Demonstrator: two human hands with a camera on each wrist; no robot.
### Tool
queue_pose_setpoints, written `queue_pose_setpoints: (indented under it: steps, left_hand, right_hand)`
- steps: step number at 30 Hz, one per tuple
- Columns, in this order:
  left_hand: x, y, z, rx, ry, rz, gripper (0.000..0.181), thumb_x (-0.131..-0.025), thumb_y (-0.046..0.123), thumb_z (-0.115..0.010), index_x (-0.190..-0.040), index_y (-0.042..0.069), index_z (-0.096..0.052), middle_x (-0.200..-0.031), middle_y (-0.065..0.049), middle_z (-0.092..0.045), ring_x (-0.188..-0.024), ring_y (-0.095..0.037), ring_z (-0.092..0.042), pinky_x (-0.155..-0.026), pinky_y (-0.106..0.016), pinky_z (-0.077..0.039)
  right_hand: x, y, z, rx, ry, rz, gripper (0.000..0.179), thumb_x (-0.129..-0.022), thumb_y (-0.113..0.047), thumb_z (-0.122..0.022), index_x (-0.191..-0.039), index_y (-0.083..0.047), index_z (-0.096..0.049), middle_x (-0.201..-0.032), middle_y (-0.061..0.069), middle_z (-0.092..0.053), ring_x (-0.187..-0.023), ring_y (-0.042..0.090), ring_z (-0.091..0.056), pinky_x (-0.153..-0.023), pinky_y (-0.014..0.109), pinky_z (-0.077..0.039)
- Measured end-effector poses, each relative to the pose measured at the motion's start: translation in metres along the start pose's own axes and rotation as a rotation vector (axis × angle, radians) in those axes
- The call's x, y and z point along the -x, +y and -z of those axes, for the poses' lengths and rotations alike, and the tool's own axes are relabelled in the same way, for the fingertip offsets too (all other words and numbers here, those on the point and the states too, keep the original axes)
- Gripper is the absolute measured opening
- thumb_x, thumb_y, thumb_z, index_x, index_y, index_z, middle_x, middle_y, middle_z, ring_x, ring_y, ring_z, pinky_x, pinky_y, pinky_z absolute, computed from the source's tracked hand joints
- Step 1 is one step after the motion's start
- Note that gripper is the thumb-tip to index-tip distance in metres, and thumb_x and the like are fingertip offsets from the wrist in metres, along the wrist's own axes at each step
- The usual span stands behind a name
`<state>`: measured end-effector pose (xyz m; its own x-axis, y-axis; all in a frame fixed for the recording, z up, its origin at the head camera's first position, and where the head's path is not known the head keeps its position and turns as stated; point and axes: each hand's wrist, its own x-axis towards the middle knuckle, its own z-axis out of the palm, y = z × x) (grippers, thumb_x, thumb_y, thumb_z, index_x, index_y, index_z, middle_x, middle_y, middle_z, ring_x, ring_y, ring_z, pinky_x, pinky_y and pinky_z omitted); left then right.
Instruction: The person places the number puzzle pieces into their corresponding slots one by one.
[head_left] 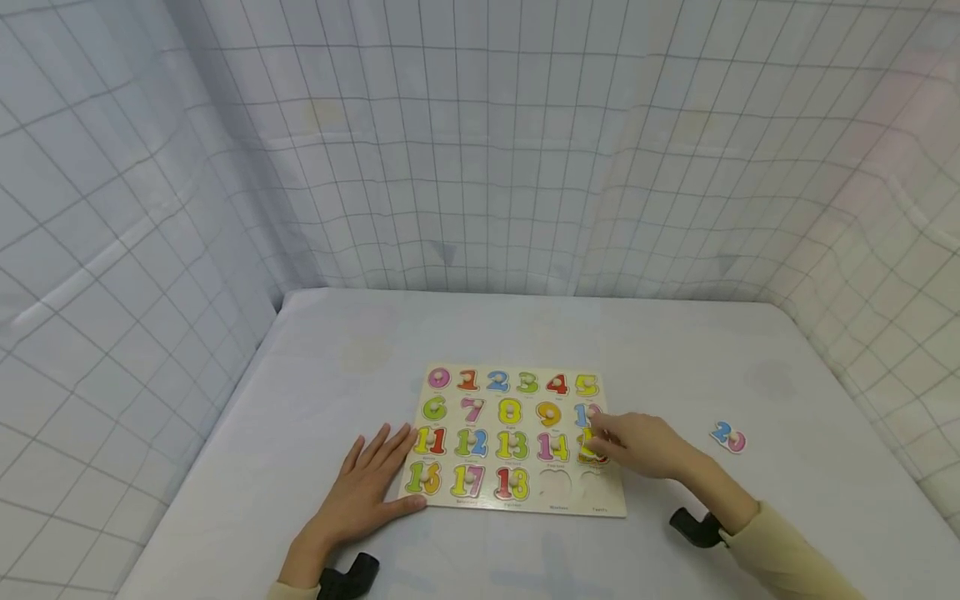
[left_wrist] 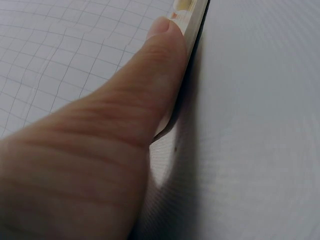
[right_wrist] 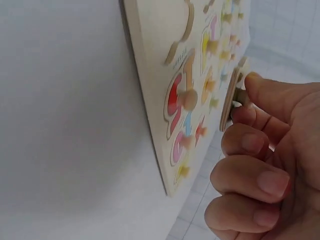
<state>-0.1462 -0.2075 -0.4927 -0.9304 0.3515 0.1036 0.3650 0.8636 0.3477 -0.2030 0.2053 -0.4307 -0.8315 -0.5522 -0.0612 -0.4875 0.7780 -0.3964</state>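
A wooden number puzzle board point(head_left: 617, 498) lies on the table, with knobbed number pieces in its rows. My left hand point(head_left: 371, 483) rests spread on the board's left edge; its thumb point(left_wrist: 150, 75) lies along the near edge in the left wrist view. Over the right side of the board, my right hand point(head_left: 641, 443) pinches the knob of a puzzle piece point(right_wrist: 231, 97), held up off the board. Yellow shows on that piece in the head view, but its number is mostly hidden by the fingers. Two recesses at the lower right, including one recess point(head_left: 555, 483), hold no piece.
A loose 20 piece point(head_left: 729, 437), blue and pink, lies on the white table point(head_left: 525, 558) to the right of the board. Grid-patterned white curtains point(head_left: 480, 167) stand behind the table and at both sides.
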Motion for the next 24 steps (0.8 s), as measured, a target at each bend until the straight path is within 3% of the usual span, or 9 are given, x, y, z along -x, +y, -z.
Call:
queue_pose_setpoints:
  steps: [4,9,24]
  left_hand:
    - [0.0,0.0,0.0,-0.01,-0.003,0.004,0.094,-0.079,0.071,-0.054,-0.15,0.015,-0.031,-0.155,-0.001,-0.025,-0.143,-0.025,-0.01,-0.112,-0.049,0.001]
    - [-0.001,0.002,0.001,-0.005,0.006,0.001,0.093,-0.079,0.071,-0.055,-0.149,0.014,-0.033,-0.154,-0.002,-0.027,-0.142,-0.027,-0.012,-0.112,-0.05,-0.001]
    - [-0.001,0.0,0.001,0.0,-0.006,-0.001,0.094,-0.078,0.071,-0.056,-0.15,0.015,-0.031,-0.154,-0.001,-0.025,-0.143,-0.026,-0.011,-0.112,-0.049,0.001]
  right_hand:
    - [-0.003,-0.014,-0.007,0.01,-0.08,0.117,0.024,-0.094,-0.035,-0.059,-0.077,-0.024,-0.047,-0.058,-0.015,-0.038,-0.052,0.001,-0.037,-0.047,0.019,-0.025]
    - [-0.005,-0.026,-0.014,0.036,-0.115,0.183,0.025,-0.093,-0.034,-0.06,-0.076,-0.024,-0.045,-0.058,-0.015,-0.035,-0.051,0.0,-0.035,-0.047,0.019,-0.023]
    - [-0.012,-0.04,-0.033,0.021,-0.167,0.193,0.025,-0.093,-0.037,-0.06,-0.075,-0.025,-0.047,-0.057,-0.014,-0.034,-0.051,0.0,-0.036,-0.048,0.019,-0.025]
